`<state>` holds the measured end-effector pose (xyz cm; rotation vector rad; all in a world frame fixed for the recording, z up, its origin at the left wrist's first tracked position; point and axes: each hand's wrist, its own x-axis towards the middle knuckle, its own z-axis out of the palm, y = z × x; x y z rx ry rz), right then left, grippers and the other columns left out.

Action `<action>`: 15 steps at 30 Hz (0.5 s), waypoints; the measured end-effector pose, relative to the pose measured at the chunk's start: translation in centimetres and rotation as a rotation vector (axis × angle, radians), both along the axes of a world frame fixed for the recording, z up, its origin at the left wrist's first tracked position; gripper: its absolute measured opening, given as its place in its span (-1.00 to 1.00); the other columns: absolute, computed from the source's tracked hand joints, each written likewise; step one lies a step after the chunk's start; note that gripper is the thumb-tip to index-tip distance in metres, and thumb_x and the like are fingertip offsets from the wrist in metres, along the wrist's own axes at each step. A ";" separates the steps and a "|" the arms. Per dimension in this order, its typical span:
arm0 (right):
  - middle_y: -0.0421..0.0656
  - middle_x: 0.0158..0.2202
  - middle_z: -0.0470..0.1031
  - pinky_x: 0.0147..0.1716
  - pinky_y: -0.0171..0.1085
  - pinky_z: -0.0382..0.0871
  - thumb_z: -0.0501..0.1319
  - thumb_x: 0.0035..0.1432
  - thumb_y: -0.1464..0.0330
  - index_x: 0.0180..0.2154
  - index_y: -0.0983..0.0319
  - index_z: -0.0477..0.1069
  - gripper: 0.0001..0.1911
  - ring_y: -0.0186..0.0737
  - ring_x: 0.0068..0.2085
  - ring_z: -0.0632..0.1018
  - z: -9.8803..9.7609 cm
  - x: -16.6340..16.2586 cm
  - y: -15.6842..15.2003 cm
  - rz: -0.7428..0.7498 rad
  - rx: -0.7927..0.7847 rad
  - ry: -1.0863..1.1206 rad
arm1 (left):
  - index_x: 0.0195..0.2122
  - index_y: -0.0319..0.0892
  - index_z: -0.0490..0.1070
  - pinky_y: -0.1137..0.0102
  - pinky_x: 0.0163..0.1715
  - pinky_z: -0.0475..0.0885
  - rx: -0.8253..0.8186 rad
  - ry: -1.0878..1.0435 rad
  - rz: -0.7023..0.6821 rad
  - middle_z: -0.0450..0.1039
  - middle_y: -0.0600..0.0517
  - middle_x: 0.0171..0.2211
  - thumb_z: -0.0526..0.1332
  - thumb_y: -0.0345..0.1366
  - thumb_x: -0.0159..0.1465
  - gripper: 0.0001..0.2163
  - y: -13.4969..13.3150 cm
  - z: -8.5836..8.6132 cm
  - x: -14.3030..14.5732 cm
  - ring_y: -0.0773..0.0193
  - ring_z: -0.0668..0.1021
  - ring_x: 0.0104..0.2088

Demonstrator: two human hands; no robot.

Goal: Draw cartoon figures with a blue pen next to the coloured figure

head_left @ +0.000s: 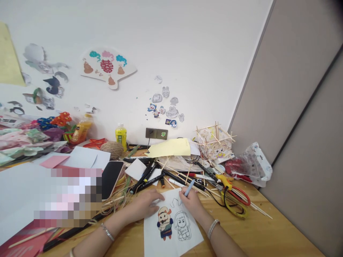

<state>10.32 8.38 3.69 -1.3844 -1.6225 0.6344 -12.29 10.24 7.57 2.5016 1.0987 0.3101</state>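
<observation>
A white sheet of paper (154,246) lies on the table in front of me. It bears a coloured cartoon figure, a black outline figure beside it and a few black lines above. My right hand (191,203) is closed round a light-blue pen (189,187) at the upper right of the sheet; the pen's tip is hidden by the fingers. My left hand (146,204) rests with stretched fingers at the sheet's upper left edge, holding nothing. Bracelets circle both wrists.
Markers (147,173) and thin sticks lie heaped behind the sheet. Scissors (235,200) are to the right, below a stick-and-paper lantern (217,142). A phone (112,178), a twine ball (112,149) and a yellow bottle (121,136) stand or lie left. The wall carries paper cutouts.
</observation>
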 end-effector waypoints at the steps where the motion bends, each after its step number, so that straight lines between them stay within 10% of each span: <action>1: -0.35 -0.68 -0.02 -0.53 -0.35 -0.01 0.03 0.01 0.31 -0.64 0.17 -0.06 -0.71 -0.37 -0.56 0.13 -0.1 0.0 0.0 -0.005 0.005 0.002 | -0.09 -0.05 0.44 0.34 -0.10 0.33 0.000 -0.004 0.001 0.44 0.00 -0.11 0.12 -0.34 0.08 -0.66 0.0 0.0 0.0 0.14 0.47 -0.11; 15: -0.34 -0.67 -0.03 -0.53 -0.35 -0.02 0.03 0.01 0.31 -0.64 0.17 -0.08 -0.70 -0.37 -0.56 0.12 0.1 0.0 -0.1 -0.007 0.014 0.002 | -0.09 -0.07 0.44 0.35 -0.10 0.32 0.017 0.003 -0.013 0.44 -0.01 -0.12 0.13 -0.35 0.09 -0.66 -0.1 0.1 0.1 0.13 0.46 -0.10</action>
